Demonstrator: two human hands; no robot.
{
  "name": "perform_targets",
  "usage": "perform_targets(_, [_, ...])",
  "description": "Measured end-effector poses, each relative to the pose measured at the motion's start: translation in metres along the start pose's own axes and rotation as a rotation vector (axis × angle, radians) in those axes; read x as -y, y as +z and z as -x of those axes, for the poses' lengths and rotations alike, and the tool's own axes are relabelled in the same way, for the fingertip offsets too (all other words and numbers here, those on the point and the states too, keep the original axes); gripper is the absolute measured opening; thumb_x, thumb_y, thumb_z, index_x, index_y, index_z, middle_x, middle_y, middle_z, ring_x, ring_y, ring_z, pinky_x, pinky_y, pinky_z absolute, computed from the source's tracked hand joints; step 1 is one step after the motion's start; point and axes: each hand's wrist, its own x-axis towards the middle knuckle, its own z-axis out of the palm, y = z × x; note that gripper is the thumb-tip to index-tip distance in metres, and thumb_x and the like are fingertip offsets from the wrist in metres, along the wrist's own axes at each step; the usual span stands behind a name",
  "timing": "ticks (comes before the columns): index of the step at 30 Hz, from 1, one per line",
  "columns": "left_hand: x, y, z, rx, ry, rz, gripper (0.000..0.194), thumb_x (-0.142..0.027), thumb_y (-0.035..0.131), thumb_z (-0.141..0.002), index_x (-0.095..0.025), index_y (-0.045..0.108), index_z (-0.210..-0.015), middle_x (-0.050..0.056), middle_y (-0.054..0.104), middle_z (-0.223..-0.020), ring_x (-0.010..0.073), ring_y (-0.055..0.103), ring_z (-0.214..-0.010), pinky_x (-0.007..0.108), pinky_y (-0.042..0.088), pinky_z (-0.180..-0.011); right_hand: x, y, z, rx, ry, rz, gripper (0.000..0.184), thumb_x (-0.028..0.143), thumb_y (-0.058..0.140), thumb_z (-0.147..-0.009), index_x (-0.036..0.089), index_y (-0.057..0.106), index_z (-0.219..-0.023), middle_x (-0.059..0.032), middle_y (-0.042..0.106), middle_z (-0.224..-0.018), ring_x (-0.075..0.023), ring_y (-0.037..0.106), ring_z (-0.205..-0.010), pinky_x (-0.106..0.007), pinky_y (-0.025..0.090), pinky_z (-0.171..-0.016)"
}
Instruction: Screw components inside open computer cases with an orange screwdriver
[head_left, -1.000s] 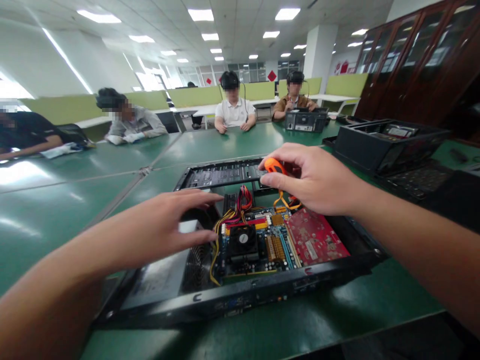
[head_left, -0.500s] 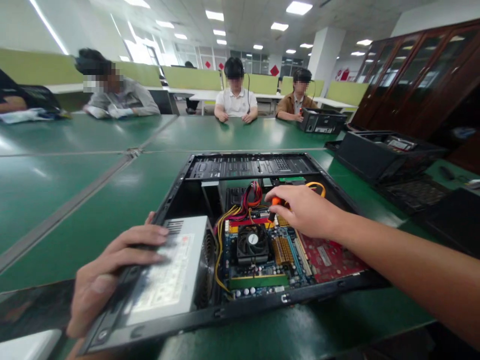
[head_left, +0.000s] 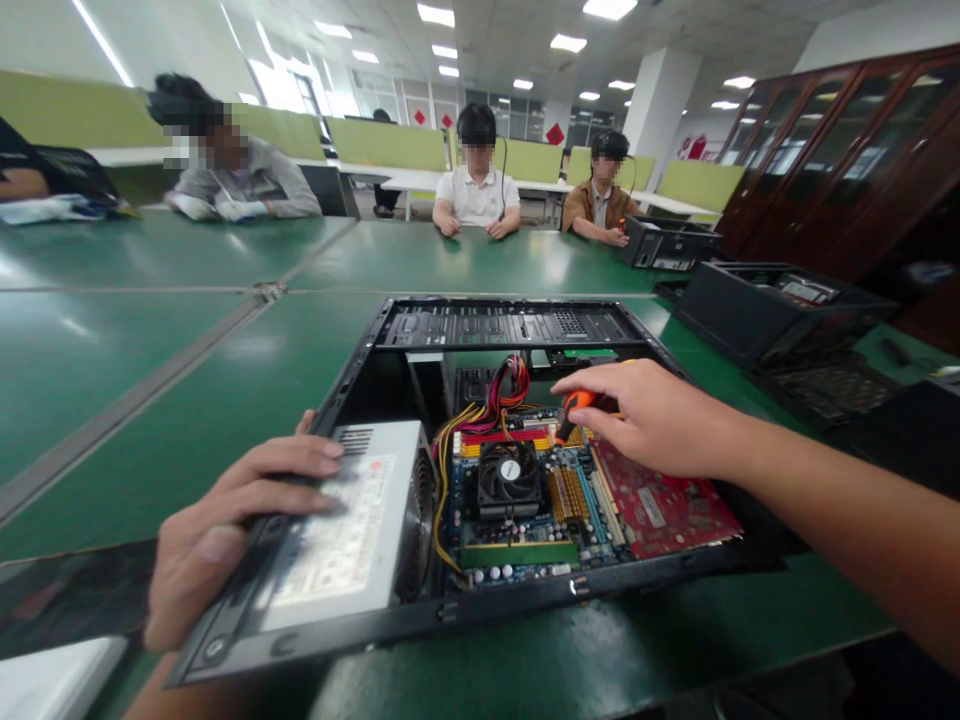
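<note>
An open black computer case [head_left: 517, 595] lies on its side on the green table. My left hand [head_left: 217, 530] grips its left edge, fingers over the silver power supply [head_left: 330, 560] and thumb outside. In my right hand [head_left: 637, 415] is an orange and black screwdriver [head_left: 576, 408]. It points down at the motherboard [head_left: 536, 460], right of the black CPU fan [head_left: 510, 480] and behind the gold heatsink [head_left: 568, 495]; its tip is too small to make out. A red expansion card [head_left: 652, 495] sits at the right, partly under my right wrist. Yellow and red cables [head_left: 499, 395] bunch behind the fan.
Another black computer case [head_left: 780, 310] stands to the right. Across the table [head_left: 225, 380] sit several people, one with a hand at a further case [head_left: 667, 243]. A white object [head_left: 60, 680] lies at the lower left. Dark wooden cabinets [head_left: 847, 160] line the right side.
My right hand and the screwdriver have moved a little to the right, away from the CPU fan, and the screwdriver leans more. The left hand keeps its hold on the case.
</note>
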Motion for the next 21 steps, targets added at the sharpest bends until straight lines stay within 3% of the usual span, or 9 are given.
perform_targets(5, [-0.002, 0.002, -0.001, -0.012, 0.010, -0.005, 0.038, -0.036, 0.041, -0.094, -0.028, 0.078, -0.096, 0.004, 0.072, -0.105, 0.0258, 0.065, -0.102, 0.042, 0.042, -0.113, 0.008, -0.004, 0.017, 0.088, -0.046, -0.033, 0.031, 0.020, 0.057, -0.095, 0.013, 0.070, -0.122, -0.0089, 0.075, -0.119, -0.0260, 0.069, -0.109, -0.041, 0.051, -0.098])
perform_targets(8, [-0.002, 0.001, 0.000, -0.027, 0.005, -0.018, 0.038, -0.036, 0.041, -0.093, -0.028, 0.079, -0.095, 0.004, 0.073, -0.103, 0.0273, 0.066, -0.099, 0.046, 0.044, -0.110, 0.010, 0.002, 0.018, 0.100, -0.041, -0.053, 0.032, 0.019, 0.056, -0.095, 0.012, 0.069, -0.124, -0.0093, 0.074, -0.120, -0.0272, 0.068, -0.109, -0.043, 0.051, -0.099])
perform_targets(12, [-0.003, 0.001, 0.000, -0.026, -0.002, -0.004, 0.038, -0.036, 0.041, -0.095, -0.029, 0.078, -0.096, 0.003, 0.072, -0.104, 0.0255, 0.065, -0.101, 0.041, 0.045, -0.108, 0.010, 0.009, 0.012, 0.084, -0.047, -0.069, 0.033, 0.018, 0.058, -0.094, 0.013, 0.069, -0.125, -0.0087, 0.075, -0.120, -0.0266, 0.069, -0.109, -0.041, 0.051, -0.098])
perform_targets(17, [-0.004, 0.005, -0.002, -0.040, -0.008, 0.017, 0.037, -0.035, 0.041, -0.096, -0.029, 0.078, -0.097, 0.003, 0.071, -0.105, 0.0245, 0.064, -0.103, 0.038, 0.042, -0.111, 0.012, 0.022, 0.006, 0.054, 0.054, 0.060, 0.036, 0.040, 0.065, -0.093, 0.013, 0.075, -0.115, -0.0116, 0.079, -0.106, -0.0329, 0.074, -0.095, -0.045, 0.055, -0.087])
perform_targets(21, [-0.007, 0.009, -0.001, -0.043, -0.004, 0.074, 0.035, -0.036, 0.043, -0.096, -0.028, 0.077, -0.098, 0.002, 0.070, -0.107, 0.0231, 0.063, -0.105, 0.034, 0.038, -0.116, 0.015, 0.008, 0.016, 0.133, -0.046, 0.005, 0.033, 0.026, 0.057, -0.097, 0.016, 0.069, -0.126, -0.0094, 0.073, -0.124, -0.0280, 0.068, -0.113, -0.042, 0.050, -0.098])
